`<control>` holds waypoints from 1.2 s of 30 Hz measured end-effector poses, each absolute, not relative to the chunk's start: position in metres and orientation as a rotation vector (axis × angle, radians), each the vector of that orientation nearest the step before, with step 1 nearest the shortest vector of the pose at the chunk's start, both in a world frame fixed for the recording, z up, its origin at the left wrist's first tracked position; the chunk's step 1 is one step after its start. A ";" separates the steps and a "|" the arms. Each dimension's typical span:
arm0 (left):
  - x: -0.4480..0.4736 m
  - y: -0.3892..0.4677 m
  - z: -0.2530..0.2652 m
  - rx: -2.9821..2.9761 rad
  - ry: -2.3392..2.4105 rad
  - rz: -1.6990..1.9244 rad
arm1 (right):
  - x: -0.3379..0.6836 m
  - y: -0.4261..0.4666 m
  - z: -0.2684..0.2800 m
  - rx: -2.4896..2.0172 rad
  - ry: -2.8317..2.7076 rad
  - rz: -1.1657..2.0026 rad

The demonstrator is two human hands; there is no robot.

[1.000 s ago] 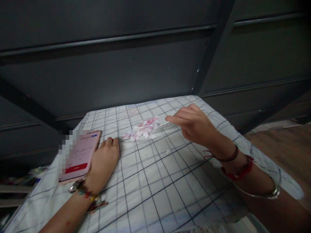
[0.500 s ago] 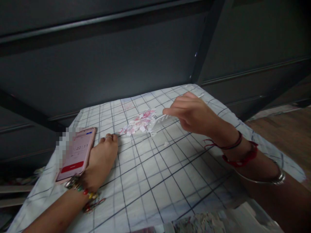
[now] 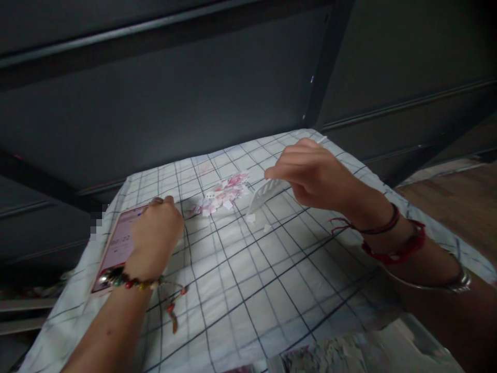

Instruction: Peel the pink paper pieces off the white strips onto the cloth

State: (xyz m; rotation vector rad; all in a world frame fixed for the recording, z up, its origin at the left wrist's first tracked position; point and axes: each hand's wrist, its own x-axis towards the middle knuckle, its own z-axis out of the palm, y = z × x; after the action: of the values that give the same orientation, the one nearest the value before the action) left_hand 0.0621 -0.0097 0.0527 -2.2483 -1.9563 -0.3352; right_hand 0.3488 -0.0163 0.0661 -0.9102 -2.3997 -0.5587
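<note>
My right hand (image 3: pixel 306 173) is closed round a white slotted plastic tool (image 3: pixel 266 196), held tilted with its slotted end down by the cloth. Its thin handle tip sticks out behind the fingers. Under the slotted end lies a small paper scrap (image 3: pixel 251 218), with another scrap (image 3: pixel 267 228) just to its right. Left of the tool is a loose heap of pink and white paper scraps (image 3: pixel 225 196). My left hand (image 3: pixel 155 233), fingers curled inward, is over the right side of a pink-cased phone (image 3: pixel 116 248). Whatever its fingers enclose, if anything, is hidden.
A white cloth with dark grid lines (image 3: pixel 233 290) covers the table. Dark panels (image 3: pixel 174 103) rise behind its far edge. At the near edge, a clear container (image 3: pixel 404 342) and a patch of greyish scraps (image 3: pixel 322 357) are partly cut off.
My left hand has lifted from the cloth and shifted left, now covering part of the phone. The slotted tool has moved slightly right from the heap's edge, with a scrap below it.
</note>
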 end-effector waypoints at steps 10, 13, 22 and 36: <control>0.068 0.008 0.021 -2.200 -1.753 -0.676 | 0.351 -0.017 0.067 -0.769 -2.350 -0.480; 0.066 0.008 0.018 -2.267 -1.696 -0.747 | 0.350 -0.018 0.066 -0.783 -2.308 -0.501; 0.077 0.002 0.020 -2.384 -1.480 -0.891 | 0.355 -0.016 0.062 -0.737 -2.313 -0.477; 0.078 0.000 0.018 -2.423 -1.497 -0.848 | 0.335 -0.019 0.051 -0.676 -2.253 -0.742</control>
State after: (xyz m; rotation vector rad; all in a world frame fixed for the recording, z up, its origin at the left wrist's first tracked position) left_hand 0.0778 0.0003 0.0175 -2.4230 -1.4974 -0.8480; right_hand 0.3351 -0.0189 0.0509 -0.6764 -2.2529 -0.7416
